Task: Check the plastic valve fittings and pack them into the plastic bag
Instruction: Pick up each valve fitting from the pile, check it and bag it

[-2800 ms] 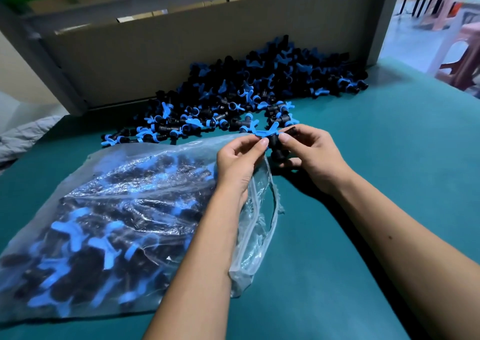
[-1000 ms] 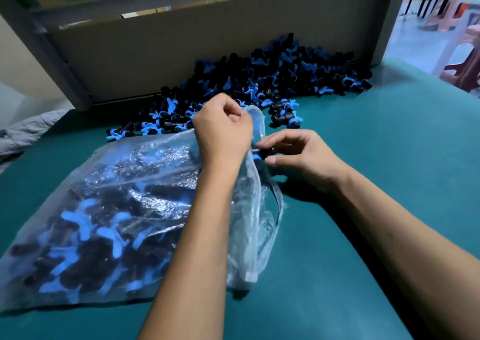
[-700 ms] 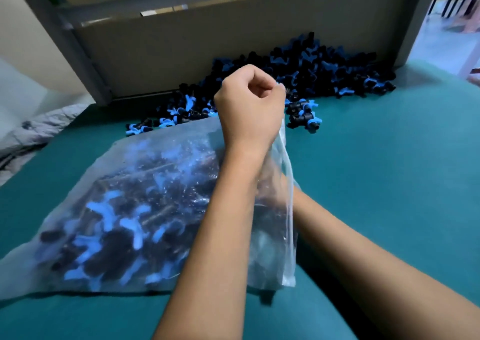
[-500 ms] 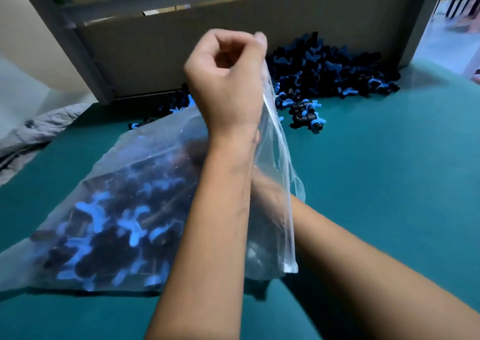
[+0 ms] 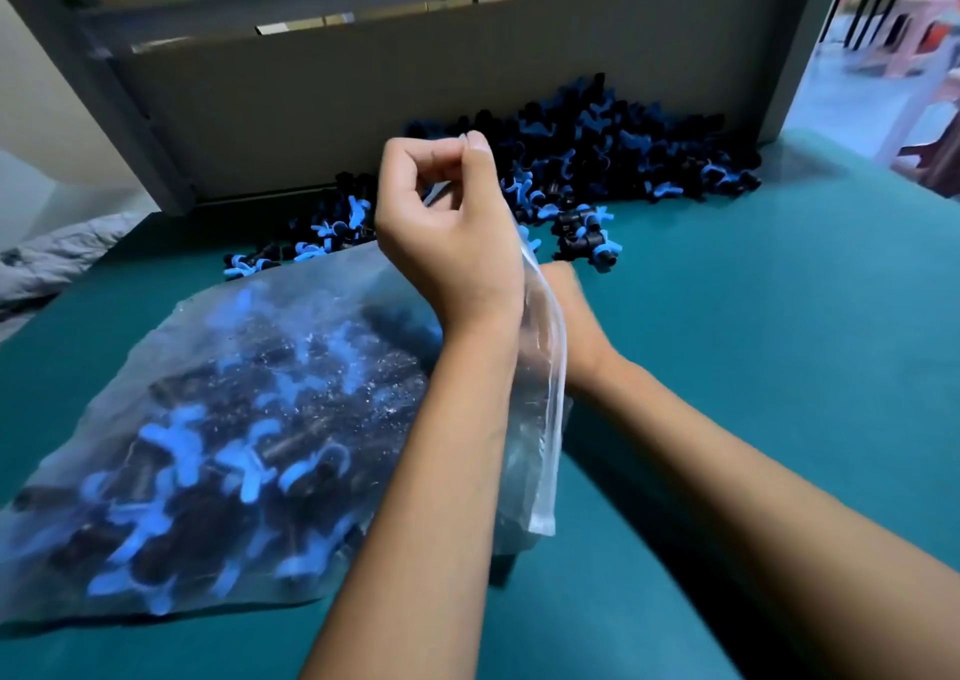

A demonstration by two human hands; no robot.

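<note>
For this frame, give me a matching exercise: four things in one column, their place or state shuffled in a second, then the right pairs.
Things:
1. left hand
2. right hand
3. plastic bag
4. loose valve fittings

Place or state:
A. heaped against the grey back panel
B. pinching the bag's rim, lifted above the table
C. lying on the teal table, partly filled
D. mostly hidden behind the raised bag mouth

Pairs: 1-B, 2-D, 3-C, 4-A

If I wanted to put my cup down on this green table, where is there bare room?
Bare green table lies right of the right forearm, in front of the loose fittings pile. The left is crowded: the plastic bag covers it, its mouth lifted by the left hand.
</note>
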